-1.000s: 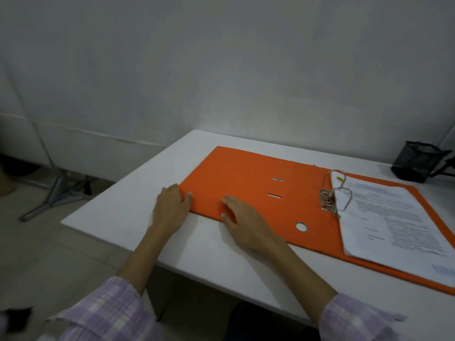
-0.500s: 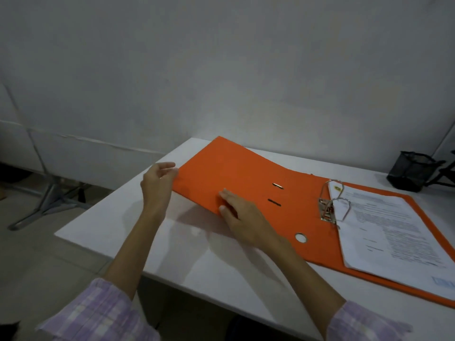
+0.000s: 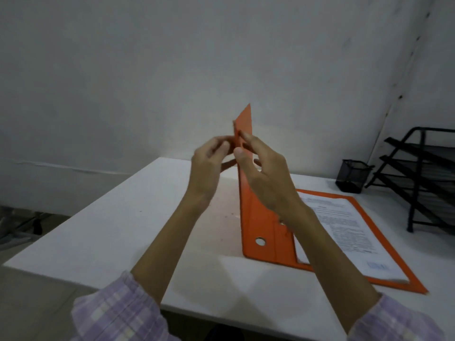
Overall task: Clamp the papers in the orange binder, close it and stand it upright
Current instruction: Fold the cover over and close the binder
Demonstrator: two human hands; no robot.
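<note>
Right hand [image 3: 267, 179] raised above the table, thumb and fingers pinched on the free edge of the front cover [image 3: 243, 134], gripping it from the right side. Left hand [image 3: 208, 168] close beside it, fingers curled and touching the same edge from the left; whether truly clamped on the cover or only steadying it, hard to tell through the blur. Both forearms reaching up from lilac checked sleeves [image 3: 118, 313] at the bottom of the view.

Cover standing near upright, seen almost edge-on, tip pointing up against the grey wall [image 3: 172, 70]. Below it the spine of the orange binder [image 3: 258, 227] with its round finger hole [image 3: 260, 241], resting on the white table [image 3: 118, 225]. Back cover flat on the table to the right, printed papers [image 3: 349, 232] lying on it, orange border showing around them. Ring mechanism hidden behind the right wrist, so clamp state not visible.

Farther right, near the wall: a black mesh pen cup [image 3: 352, 177], and just beside it a black wire tray rack [image 3: 423, 178].
</note>
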